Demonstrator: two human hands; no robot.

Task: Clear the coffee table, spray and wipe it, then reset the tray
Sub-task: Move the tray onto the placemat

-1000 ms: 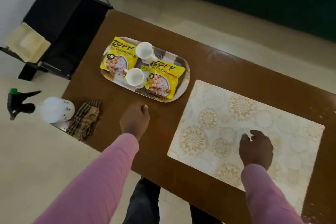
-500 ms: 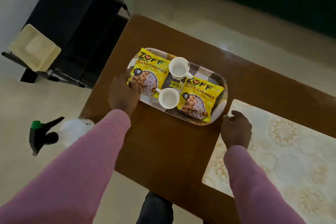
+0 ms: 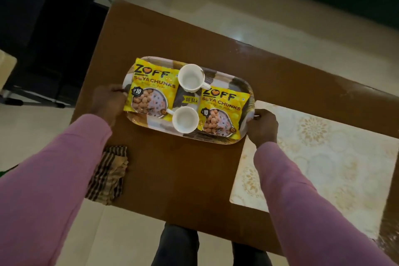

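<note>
Since the white ceramic cups [image 3: 191, 76] and yellow soya-chunk packets [image 3: 151, 90] sit loose on it, I'm taking the oval brown-and-white patterned tray [image 3: 237, 83] by both short ends: left grip [image 3: 108, 101] clamped on one rim, right grip [image 3: 263, 125] on the other. That should lift it level off the brown wooden bench [image 3: 172, 175].

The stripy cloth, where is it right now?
In the head view, the brown-and-beige striped folded cloth lies at the near-left edge of the brown wooden table, to the left of and nearer than the patterned oval tray.
</note>
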